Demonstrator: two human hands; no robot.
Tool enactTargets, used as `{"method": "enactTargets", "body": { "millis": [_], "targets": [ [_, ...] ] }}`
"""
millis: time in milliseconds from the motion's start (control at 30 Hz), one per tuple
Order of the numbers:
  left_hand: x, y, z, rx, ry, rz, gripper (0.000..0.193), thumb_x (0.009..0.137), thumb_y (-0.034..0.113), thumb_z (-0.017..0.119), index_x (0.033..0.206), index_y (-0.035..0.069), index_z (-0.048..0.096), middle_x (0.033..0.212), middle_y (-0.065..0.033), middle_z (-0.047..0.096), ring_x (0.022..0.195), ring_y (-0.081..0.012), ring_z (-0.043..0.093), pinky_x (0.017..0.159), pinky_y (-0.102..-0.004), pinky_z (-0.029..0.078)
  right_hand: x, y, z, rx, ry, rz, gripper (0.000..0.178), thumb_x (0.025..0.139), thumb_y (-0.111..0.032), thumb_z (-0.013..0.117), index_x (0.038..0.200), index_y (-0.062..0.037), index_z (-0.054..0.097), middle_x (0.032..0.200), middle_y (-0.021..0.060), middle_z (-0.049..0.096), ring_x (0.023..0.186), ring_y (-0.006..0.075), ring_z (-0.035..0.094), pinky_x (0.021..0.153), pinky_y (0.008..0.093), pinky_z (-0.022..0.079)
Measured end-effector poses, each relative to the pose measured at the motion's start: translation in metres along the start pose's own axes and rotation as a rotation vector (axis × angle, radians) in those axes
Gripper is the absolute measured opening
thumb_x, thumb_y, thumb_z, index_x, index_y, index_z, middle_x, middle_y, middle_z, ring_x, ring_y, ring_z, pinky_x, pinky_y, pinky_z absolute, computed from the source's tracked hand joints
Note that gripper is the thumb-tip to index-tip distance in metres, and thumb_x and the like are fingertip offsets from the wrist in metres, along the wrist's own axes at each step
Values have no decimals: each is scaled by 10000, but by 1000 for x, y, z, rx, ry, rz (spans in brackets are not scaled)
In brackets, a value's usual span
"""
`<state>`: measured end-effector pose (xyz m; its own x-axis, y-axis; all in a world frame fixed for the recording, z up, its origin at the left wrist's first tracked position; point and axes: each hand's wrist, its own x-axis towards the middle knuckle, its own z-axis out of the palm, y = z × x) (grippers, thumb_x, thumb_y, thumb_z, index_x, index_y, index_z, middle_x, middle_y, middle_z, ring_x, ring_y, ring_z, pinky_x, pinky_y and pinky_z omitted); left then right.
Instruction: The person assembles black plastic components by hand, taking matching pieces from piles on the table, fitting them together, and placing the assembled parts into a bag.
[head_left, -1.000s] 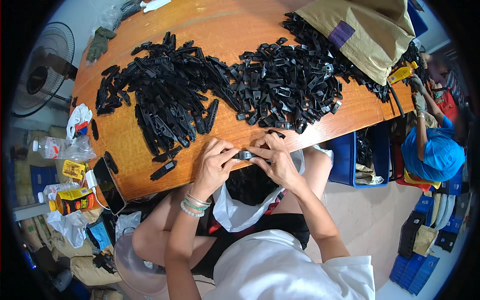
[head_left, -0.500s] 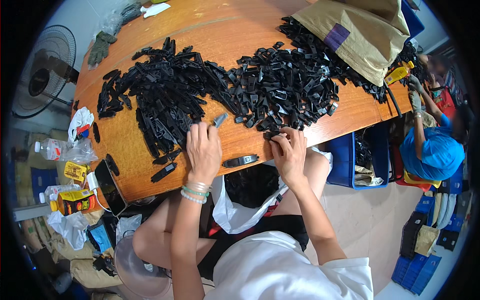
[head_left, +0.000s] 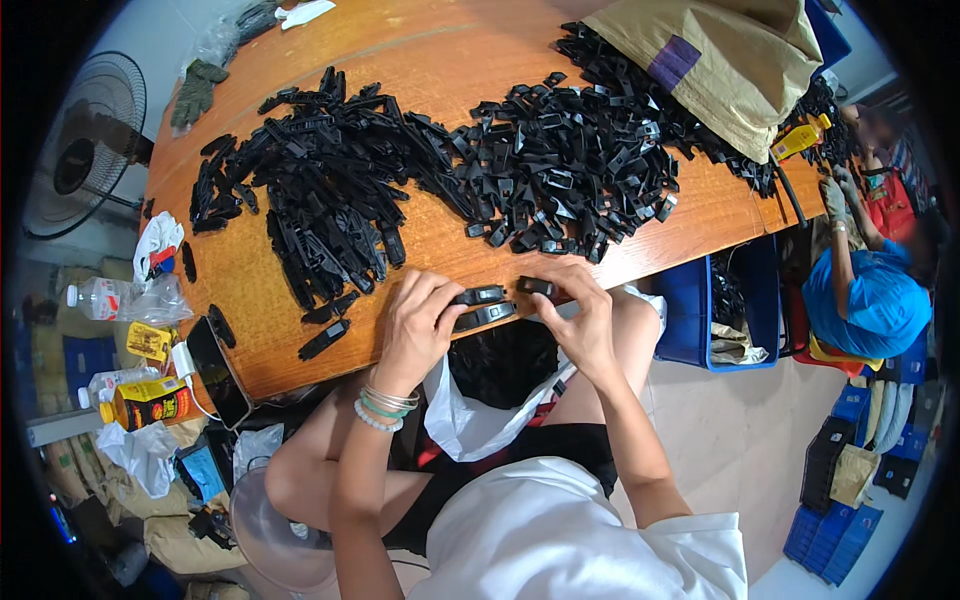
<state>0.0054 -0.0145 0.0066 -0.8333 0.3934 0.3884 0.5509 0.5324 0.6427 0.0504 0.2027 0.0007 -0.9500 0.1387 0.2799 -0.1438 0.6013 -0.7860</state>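
Observation:
Close to the table's front edge, my left hand (head_left: 416, 322) pinches a long black plastic part (head_left: 478, 296) between thumb and fingers. Facing it, my right hand (head_left: 578, 312) grips a short black plastic piece (head_left: 537, 286); a narrow gap separates the two parts. Just below them, a second long black part (head_left: 486, 317) lies along the edge. Beyond my left hand spreads a pile of long black parts (head_left: 335, 180), and beyond my right hand a pile of short black pieces (head_left: 570, 165).
A tan sack (head_left: 725, 75) lies at the far right of the table (head_left: 260, 350). Below the edge hangs a white bag (head_left: 460, 420) with black parts inside. A blue bin (head_left: 685, 310) stands right. A phone (head_left: 220, 370) leans left. A co-worker in blue (head_left: 865, 305) works at right.
My left hand has come away from the long-part pile, moving right and nearer with a long part. My right hand has drawn a short piece from its pile toward the left hand.

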Motion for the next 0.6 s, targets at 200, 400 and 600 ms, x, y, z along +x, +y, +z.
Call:
{"method": "enactTargets", "body": {
  "millis": [200, 400, 600],
  "targets": [
    [-1, -3, 4, -102, -32, -6, 206, 720, -11, 726, 921, -19, 679, 875, -102, 591, 829, -271, 548, 728, -372, 458, 7, -1, 3, 204, -200, -76, 291, 747, -13, 721, 1033, 25, 681, 879, 129, 619, 834, 274, 586, 759, 345, 464],
    [2, -5, 2, -115, -73, 57, 222, 701, -7, 744, 918, -20, 696, 849, -101, 596, 819, -251, 550, 717, -350, 466, 15, -1, 4, 168, -282, -81, 277, 728, -14, 730, 1002, 19, 706, 878, 122, 586, 868, 275, 549, 781, 355, 436],
    [7, -3, 3, -248, -186, 68, 250, 698, 25, 774, 932, -24, 700, 852, -107, 611, 803, -247, 580, 703, -333, 476, 6, -3, 3, 189, -378, -29, 310, 732, 39, 702, 1038, -6, 708, 954, 107, 583, 901, 275, 551, 806, 377, 439]
  ]
}}
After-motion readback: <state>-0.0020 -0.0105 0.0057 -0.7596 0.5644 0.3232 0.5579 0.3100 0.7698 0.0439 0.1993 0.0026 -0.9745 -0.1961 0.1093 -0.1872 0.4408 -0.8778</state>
